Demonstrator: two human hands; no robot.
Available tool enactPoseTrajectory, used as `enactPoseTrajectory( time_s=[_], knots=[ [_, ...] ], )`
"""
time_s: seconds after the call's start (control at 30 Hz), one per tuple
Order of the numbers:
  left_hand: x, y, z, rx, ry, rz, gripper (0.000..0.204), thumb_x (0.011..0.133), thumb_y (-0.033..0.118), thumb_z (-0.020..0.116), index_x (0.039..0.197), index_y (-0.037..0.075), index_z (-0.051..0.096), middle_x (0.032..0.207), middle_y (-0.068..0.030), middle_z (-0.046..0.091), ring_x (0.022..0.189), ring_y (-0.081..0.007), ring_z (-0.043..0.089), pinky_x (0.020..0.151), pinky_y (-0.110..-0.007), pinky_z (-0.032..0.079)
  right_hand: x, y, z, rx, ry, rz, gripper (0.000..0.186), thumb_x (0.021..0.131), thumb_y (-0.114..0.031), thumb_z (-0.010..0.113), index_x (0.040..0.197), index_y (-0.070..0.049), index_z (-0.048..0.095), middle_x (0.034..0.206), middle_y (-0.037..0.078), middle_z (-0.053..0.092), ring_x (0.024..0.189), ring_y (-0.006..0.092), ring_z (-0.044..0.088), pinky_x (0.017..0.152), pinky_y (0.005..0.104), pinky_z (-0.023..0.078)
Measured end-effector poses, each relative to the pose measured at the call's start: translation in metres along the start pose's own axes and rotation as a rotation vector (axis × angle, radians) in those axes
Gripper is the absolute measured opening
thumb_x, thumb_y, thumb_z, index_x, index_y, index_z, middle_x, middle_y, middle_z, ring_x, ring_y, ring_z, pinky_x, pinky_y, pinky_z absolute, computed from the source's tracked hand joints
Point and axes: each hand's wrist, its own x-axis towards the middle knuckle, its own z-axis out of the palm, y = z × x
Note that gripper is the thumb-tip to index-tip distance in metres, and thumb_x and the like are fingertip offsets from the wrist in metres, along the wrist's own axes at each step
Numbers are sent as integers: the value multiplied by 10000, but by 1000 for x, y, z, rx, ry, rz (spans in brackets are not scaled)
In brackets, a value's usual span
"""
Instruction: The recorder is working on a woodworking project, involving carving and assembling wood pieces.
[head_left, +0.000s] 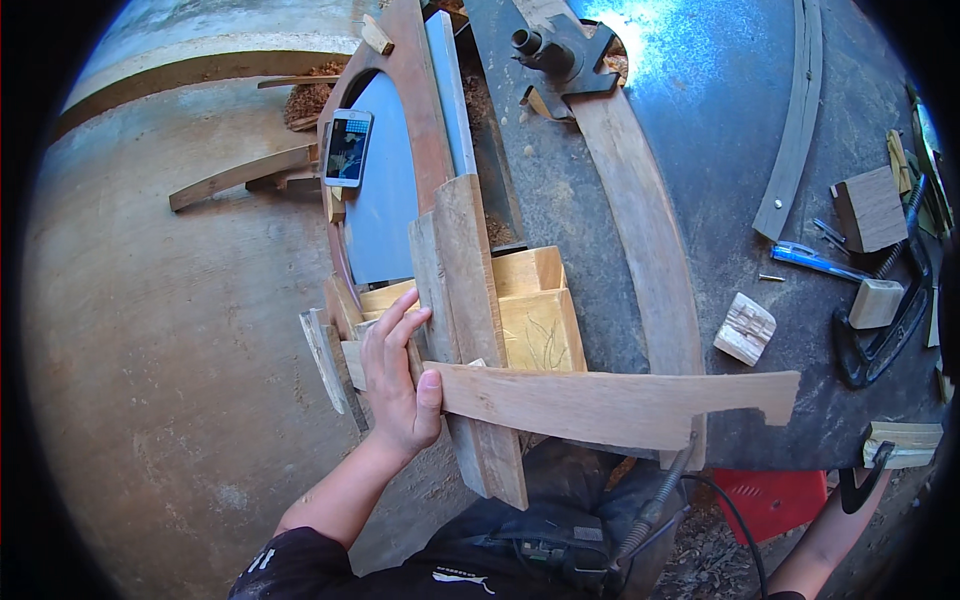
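My left hand is at the left end of a curved wooden piece, its thumb pressed on that end. Its other fingers reach up against the edge of upright wooden planks. The curved piece lies across those planks and stretches right, over the table's front edge, to a notched end. My right forearm rises at the lower right toward a black clamp and a pale wooden block at the table edge. The right hand's fingers are hidden there.
A long curved board lies on the dark table. To its right are a wood block, a blue pen and a black C-clamp. A phone leans on an arched wooden frame. A red container sits below.
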Motion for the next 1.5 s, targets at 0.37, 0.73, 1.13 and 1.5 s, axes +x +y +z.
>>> enactPoseTrajectory(
  time_s=[0.37, 0.73, 1.13, 1.5],
  knots=[
    [-2, -1, -3, 17, -4, 4, 613, 994, 494, 368, 1323, 1, 524, 1414, -249, 515, 1252, -391, 515, 1067, -484, 364, 45, -6, 39, -16, 39, -58, 636, 1044, -489, 337, 1509, -60, 405, 1510, 149, 477, 1359, 342, 472, 1129, 512, 399],
    [-11, -6, 5, -157, 40, -131, 739, 1005, 606, 342, 1368, -23, 482, 1495, -247, 437, 1415, -385, 391, 1178, -528, 273, 60, 73, 88, -276, -667, -283, 763, 1010, -594, 340, 1519, -28, 396, 1555, 157, 414, 1423, 360, 399, 1184, 495, 339],
    [-8, -4, 13, -171, 26, -78, 770, 1026, 591, 291, 1447, -41, 419, 1508, -227, 431, 1399, -339, 403, 1176, -480, 286, 54, 117, 81, -230, -249, -451, 729, 1013, -575, 356, 1501, -36, 416, 1532, 149, 437, 1402, 357, 420, 1172, 495, 351],
    [-12, -20, 9, -191, 19, -56, 743, 1024, 564, 304, 1460, -29, 404, 1511, -225, 407, 1402, -334, 386, 1162, -492, 296, 64, 142, 90, -158, -97, -477, 698, 1015, -557, 371, 1484, -44, 434, 1511, 142, 458, 1382, 354, 438, 1161, 495, 362]
  ],
)
